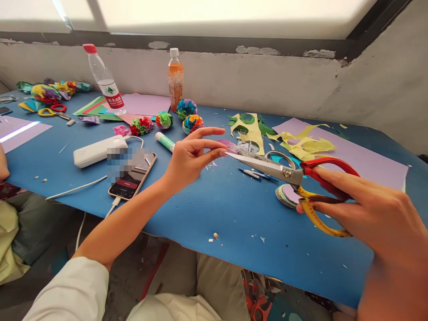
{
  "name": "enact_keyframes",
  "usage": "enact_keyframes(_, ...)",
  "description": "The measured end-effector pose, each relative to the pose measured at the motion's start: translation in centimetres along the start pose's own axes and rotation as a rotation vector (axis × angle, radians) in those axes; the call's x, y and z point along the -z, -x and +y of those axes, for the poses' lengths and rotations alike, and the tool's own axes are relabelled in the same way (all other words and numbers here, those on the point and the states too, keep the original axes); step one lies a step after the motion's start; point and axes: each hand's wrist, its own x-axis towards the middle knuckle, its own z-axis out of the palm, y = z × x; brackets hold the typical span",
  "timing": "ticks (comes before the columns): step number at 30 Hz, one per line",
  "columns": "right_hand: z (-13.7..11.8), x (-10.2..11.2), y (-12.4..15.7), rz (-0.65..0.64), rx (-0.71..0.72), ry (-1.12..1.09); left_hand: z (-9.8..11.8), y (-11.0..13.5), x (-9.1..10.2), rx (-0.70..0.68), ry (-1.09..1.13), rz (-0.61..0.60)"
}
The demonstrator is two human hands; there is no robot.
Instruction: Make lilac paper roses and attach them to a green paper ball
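Right hand point(374, 200) grips the scissors point(286, 173), fingers at the loops, one loop red, one yellow; blades slightly parted, pointing left. Left hand point(192, 156) pinches a purple paper piece point(228, 145) between thumb and index finger, other fingers spread. Piece is right at the scissors' tips; can't tell if the blades bite into it.

Just below the scissors' pivot: stack of paper discs point(286, 196), pale purple one on top, partly behind the right hand. Pens point(250, 174) lie near the scissors' blades, on the table. Beyond the scissors: teal paper, a grey ring (partly hidden, can't tell what), yellow paper scraps point(256, 133) with green paper scraps point(267, 128) behind. Beyond and right of the scissors: big purple sheet point(371, 165), yellow scraps over part of it.

Left of the scissors, past the left hand: glue stick point(165, 141), ruffled paper balls point(193, 124), orange drink bottle point(175, 84) close behind those. Further left of the scissors: phone point(136, 176), cable plugged in; white power bank point(96, 154); water bottle point(109, 87), red cap, standing. Far left of the scissors: second scissors point(48, 112), more crumpled paper flowers point(47, 93), another person's arm point(3, 162) at the edge. Blue table point(187, 223) under it all, small paper bits nearest side of the scissors.
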Motion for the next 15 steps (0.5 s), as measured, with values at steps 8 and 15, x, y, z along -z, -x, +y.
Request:
enact_keyframes(8, 0.11, 0.32, -0.04, -0.026, 0.009, -0.026, -0.03, 0.09, 0.23, 0.084, -0.005, -0.011)
enact_keyframes(15, 0.24, 0.03, 0.2, -0.022, 0.009, -0.021, 0.0, 0.12, 0.17, 0.073, -0.036, -0.009)
